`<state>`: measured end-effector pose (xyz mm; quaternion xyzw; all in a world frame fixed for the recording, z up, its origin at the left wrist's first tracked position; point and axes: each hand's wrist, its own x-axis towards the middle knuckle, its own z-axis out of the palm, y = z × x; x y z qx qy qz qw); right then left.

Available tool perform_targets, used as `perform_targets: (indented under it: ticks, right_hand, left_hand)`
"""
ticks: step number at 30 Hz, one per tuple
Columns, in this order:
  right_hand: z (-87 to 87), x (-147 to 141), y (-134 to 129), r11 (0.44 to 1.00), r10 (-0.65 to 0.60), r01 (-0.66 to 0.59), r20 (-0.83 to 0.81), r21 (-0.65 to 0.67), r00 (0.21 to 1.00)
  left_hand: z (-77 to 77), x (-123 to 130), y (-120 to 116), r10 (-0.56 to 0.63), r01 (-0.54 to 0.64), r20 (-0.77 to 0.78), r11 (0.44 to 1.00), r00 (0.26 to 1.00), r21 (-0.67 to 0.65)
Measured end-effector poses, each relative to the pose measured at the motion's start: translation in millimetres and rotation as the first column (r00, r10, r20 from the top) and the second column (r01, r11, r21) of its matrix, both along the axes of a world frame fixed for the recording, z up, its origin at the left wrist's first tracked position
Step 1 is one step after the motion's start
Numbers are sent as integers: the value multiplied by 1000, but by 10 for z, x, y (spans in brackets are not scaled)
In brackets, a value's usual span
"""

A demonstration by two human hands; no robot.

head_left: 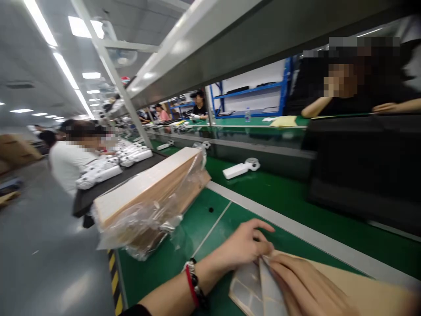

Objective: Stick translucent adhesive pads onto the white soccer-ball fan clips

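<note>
At the near edge of the green workbench, my left hand (246,245) pinches the upper edge of a sheet of grey labels (243,292) between thumb and fingers, its index finger stretched out. My right hand (305,281) is closed over the same sheet from the right, fingertips meeting the left hand's at a folded edge. Pale lines divide the sheet's grey face into patches. Tan paper (368,289) lies beneath and beyond my right hand. My right thumb is mostly hidden.
Left of my hands lies a long stack of board-like pieces (148,188) in torn clear plastic. White handheld devices (238,170) lie on the green belt. More fill a dark tray (131,175). A black box (365,171) stands at right. Co-workers sit nearby; a metal beam crosses overhead.
</note>
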<state>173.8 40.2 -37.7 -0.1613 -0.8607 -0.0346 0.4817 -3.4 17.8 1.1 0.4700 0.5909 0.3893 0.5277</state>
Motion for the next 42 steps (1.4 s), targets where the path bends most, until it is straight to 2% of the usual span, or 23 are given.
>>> perform_targets:
  ticks: [2, 4, 6, 9, 13, 15, 17, 21, 25, 27, 29, 32, 35, 38, 42]
  right_hand:
    - [177, -36, -76, 998, 23, -24, -15, -50, 1000]
    - [243, -68, -118, 988, 22, -24, -16, -150, 1000]
    - [236, -72, -136, 964, 16, -16, -4, -267, 1000]
    - [200, -40, -140, 899, 25, -19, 8, -437, 1000]
    - [220, -12, -129, 854, 51, -40, 8, -519, 999]
    - [238, -16, -123, 846, 48, -41, -1, -532, 999]
    - [243, -26, -112, 834, 40, -47, -26, -550, 999]
    - [241, -40, -79, 793, 28, -69, -77, -605, 997]
    - [272, -32, -73, 724, 46, -120, -127, -679, 991]
    - [291, -29, -77, 687, 51, -152, -161, -711, 986]
    - [303, -31, -73, 650, 41, -176, -198, -739, 979]
    - [331, -31, -32, 596, -13, -196, -253, -779, 967]
    - [435, 5, 56, 544, -99, -209, -309, -812, 946]
    - [664, 101, 164, 504, -181, -228, -360, -833, 915]
    - [1069, 297, 275, 480, -223, -265, -409, -836, 885]
  left_hand:
    - [74, -23, 18, -16, 22, -101, 998, 995, 52]
    - [171, -101, 103, -14, 44, -233, 991, 972, 126]
    - [268, -237, 287, 75, 13, -389, 975, 918, 220]
    - [339, -517, 736, 248, -75, -548, 945, 799, 318]
    - [240, -832, 1352, 397, -261, -653, 917, 645, 301]
    - [150, -881, 1521, 424, -332, -673, 904, 606, 270]
    - [79, -861, 1569, 443, -365, -670, 893, 595, 265]
    - [89, -724, 1454, 545, -375, -584, 838, 602, 395]
    - [266, -572, 1364, 691, -385, -361, 676, 626, 628]
    - [341, -507, 1359, 711, -381, -253, 602, 656, 702]
    - [373, -442, 1357, 697, -366, -190, 565, 692, 740]
    - [365, -329, 1350, 634, -317, -174, 583, 754, 749]
    - [359, -216, 1355, 530, -228, -224, 655, 818, 720]
    - [385, -124, 1353, 415, -107, -292, 710, 862, 696]
    - [440, 1, 1258, 253, 54, -317, 699, 914, 713]
